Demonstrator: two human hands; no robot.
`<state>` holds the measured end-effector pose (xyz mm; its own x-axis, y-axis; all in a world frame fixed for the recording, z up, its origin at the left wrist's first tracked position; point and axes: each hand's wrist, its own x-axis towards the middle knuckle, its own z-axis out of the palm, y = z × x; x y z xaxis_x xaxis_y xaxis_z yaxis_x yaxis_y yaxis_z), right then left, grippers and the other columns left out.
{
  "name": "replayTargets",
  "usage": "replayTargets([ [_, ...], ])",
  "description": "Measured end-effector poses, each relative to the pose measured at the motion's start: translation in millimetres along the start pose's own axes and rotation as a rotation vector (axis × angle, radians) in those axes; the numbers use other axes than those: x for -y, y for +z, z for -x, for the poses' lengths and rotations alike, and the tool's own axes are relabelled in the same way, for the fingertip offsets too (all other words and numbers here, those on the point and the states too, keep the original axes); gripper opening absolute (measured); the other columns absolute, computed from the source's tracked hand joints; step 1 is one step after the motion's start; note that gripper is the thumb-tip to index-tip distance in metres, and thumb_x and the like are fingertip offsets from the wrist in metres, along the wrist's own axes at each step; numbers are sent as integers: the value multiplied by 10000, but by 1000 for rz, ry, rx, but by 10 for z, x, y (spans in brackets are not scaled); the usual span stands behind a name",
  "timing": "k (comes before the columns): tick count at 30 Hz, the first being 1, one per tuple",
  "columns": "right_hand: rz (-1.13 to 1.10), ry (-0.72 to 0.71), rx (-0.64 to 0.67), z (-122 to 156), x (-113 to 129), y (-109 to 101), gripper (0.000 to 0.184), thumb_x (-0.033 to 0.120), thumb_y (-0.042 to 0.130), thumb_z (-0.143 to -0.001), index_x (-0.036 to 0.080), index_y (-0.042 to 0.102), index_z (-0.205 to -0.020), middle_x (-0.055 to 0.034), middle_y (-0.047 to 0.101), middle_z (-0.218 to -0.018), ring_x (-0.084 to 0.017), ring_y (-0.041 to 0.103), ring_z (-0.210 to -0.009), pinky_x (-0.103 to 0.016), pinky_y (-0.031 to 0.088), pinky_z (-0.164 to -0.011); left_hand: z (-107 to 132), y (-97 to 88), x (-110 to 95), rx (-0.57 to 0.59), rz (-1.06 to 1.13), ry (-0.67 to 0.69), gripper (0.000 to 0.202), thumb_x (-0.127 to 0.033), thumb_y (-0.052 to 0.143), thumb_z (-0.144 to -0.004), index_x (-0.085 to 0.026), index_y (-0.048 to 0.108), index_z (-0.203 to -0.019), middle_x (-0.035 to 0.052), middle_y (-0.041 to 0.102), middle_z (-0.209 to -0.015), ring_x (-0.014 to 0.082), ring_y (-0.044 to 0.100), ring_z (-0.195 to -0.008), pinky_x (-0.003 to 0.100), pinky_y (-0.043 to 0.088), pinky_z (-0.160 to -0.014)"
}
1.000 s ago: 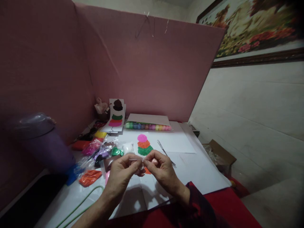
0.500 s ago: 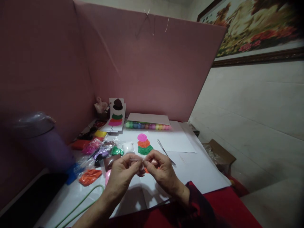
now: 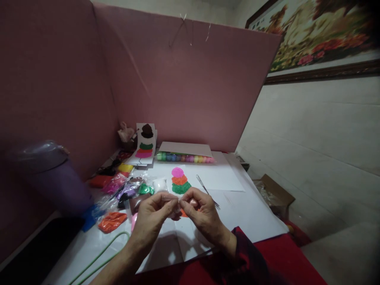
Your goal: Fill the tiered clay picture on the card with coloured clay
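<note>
My left hand point(image 3: 158, 208) and my right hand point(image 3: 201, 209) meet low over the white paper, fingertips almost touching. Both are closed in a pinch. A small pale, translucent bit shows between them, too small and blurred to name. Just behind my fingers lies a paper with a stacked shape point(image 3: 179, 180) of pink, orange and green clay-like layers. Something orange point(image 3: 184, 213) peeks out beneath my hands, mostly hidden. Tweezers point(image 3: 204, 187) rest to the right of the layered shape.
Bagged lumps of coloured clay point(image 3: 127, 190) crowd the left, beside an orange packet point(image 3: 113, 221) and a purple bottle point(image 3: 56, 178). Behind are a row of coloured clay pots point(image 3: 187, 158) and a propped picture point(image 3: 146, 140). A green cord point(image 3: 99, 257) loops at front left.
Both hands hold nearly the same pose and place, still pinched together. The translucent bit by my left fingers shows less distinctly now.
</note>
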<state>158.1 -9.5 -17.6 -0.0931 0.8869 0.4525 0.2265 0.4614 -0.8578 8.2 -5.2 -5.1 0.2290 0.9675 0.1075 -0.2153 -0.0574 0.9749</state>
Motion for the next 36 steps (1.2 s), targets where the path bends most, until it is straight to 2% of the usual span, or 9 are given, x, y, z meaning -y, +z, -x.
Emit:
replayTargets([
  [7,-87,41,24,-2,18,7,140,239,563,-815,165,525,-702,54,416,-585,-75,318,-495,-208,279,-456,-2,-3,8,-13,6,-17,131,-257,690,-729,-139,634,-731,-10,624,-559,127,587,-545,247,484,-565],
  [11,-58,17,6,-5,32,3,139,234,570,-804,161,533,-691,48,434,-593,-81,333,-508,-210,296,-465,2,-2,2,-9,3,-11,138,-261,681,-734,-136,626,-724,-13,611,-527,128,577,-529,253,487,-561],
  [17,-54,13,27,-2,36,-4,125,253,587,-802,170,537,-723,49,437,-583,-85,402,-507,-203,362,-470,-9,14,-10,-4,-10,5,145,-261,671,-738,-126,630,-705,2,614,-575,129,572,-536,251,492,-547],
  [27,51,-59,32,-3,5,0,172,269,552,-839,175,534,-697,13,521,-652,-105,459,-575,-214,371,-500,-8,16,21,11,-21,46,178,-286,669,-743,-131,611,-676,-7,576,-566,127,555,-521,248,481,-525],
  [31,34,-28,33,-9,2,6,184,278,548,-837,174,520,-687,19,506,-641,-100,438,-557,-211,355,-491,-17,14,23,12,-2,20,180,-291,674,-741,-124,628,-693,11,609,-563,132,565,-533,247,482,-539],
  [36,36,-20,-41,-19,24,-4,175,234,558,-811,170,511,-655,36,460,-613,-87,409,-533,-206,337,-487,-15,-18,15,-6,4,-22,139,-267,677,-746,-130,660,-757,28,663,-647,129,592,-585,238,490,-586],
])
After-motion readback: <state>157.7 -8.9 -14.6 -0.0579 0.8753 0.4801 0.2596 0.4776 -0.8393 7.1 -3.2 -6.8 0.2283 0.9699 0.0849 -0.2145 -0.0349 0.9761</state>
